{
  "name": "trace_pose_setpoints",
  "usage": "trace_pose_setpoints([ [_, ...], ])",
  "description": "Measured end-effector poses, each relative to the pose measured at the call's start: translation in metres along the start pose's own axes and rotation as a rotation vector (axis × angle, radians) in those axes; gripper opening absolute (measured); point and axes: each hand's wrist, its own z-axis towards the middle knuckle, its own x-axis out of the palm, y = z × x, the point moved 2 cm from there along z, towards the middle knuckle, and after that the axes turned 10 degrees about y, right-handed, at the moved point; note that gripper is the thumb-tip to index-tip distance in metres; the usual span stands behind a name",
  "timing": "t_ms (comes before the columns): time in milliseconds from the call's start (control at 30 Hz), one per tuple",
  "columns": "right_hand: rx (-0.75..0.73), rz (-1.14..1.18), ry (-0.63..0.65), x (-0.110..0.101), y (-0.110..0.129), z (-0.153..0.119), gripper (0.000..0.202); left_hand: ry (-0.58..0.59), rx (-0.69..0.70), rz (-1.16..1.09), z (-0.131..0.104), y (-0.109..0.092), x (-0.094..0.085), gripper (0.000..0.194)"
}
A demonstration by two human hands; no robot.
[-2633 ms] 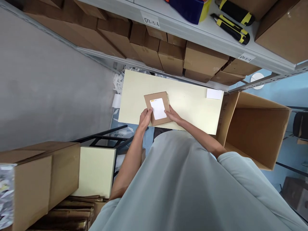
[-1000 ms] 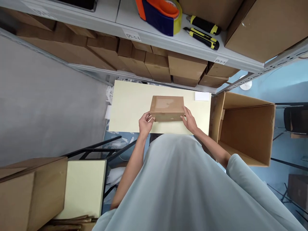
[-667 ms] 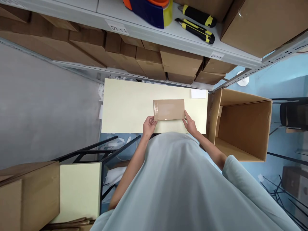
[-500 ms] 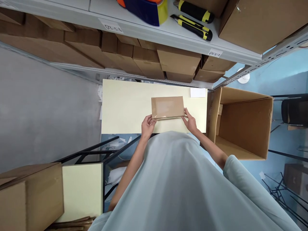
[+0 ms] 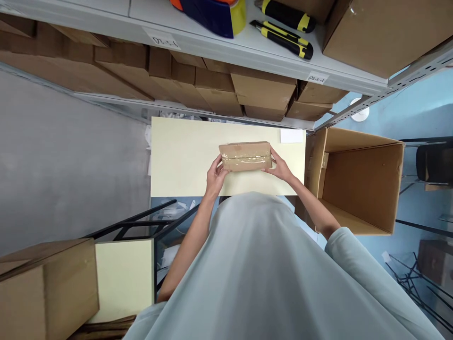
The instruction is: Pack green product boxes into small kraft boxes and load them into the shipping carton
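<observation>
A small brown cardboard box (image 5: 247,157) is held between my two hands over a pale yellow tabletop (image 5: 184,160). Its long side with shiny clear tape along a seam faces me, so the box looks tilted. My left hand (image 5: 215,175) grips its left end, fingers curled round the lower corner. At the opposite end my right hand (image 5: 279,166) holds the box, thumb near the bottom edge and fingers up the side. A white paper slip (image 5: 291,136) lies on the tabletop beyond my right hand.
A large open carton (image 5: 361,184) stands right of the table. Above the far edge runs a metal shelf (image 5: 226,56) with several cartons, two utility knives (image 5: 285,38) and a blue-yellow tape dispenser (image 5: 212,16). Another carton (image 5: 67,278) sits at lower left.
The small box has been tipped up from lying with its broad face upward; its taped long side now faces me. Both hands have moved slightly up with it.
</observation>
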Motion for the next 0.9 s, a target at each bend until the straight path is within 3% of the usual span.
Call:
trace_pose_setpoints([
  [133,0.067,0.014,0.026,0.001,-0.019,0.013,0.142,0.077,-0.118,0.048,0.016,0.010,0.007,0.105],
  [233,0.134,0.035,-0.009,0.006,-0.025,0.019,0.124,0.078,-0.175,0.122,0.020,0.012,0.015,0.111],
  [333,0.138,0.050,-0.073,0.012,-0.020,0.015,0.106,0.012,-0.127,0.168,0.015,0.005,0.016,0.109],
  [500,0.168,0.052,-0.179,0.022,0.008,-0.006,0.079,-0.043,0.020,0.182,0.006,-0.024,0.007,0.080],
  [633,0.338,-0.156,-0.194,0.024,0.029,-0.007,0.065,-0.081,-0.003,0.261,0.009,-0.040,0.002,0.062],
  [800,0.546,-0.334,-0.108,0.028,0.028,0.012,0.058,-0.037,-0.182,0.413,0.018,-0.025,-0.002,0.057],
  [900,0.561,-0.334,-0.084,0.027,0.018,0.019,0.056,-0.139,-0.255,0.494,0.023,-0.011,-0.004,0.049],
])
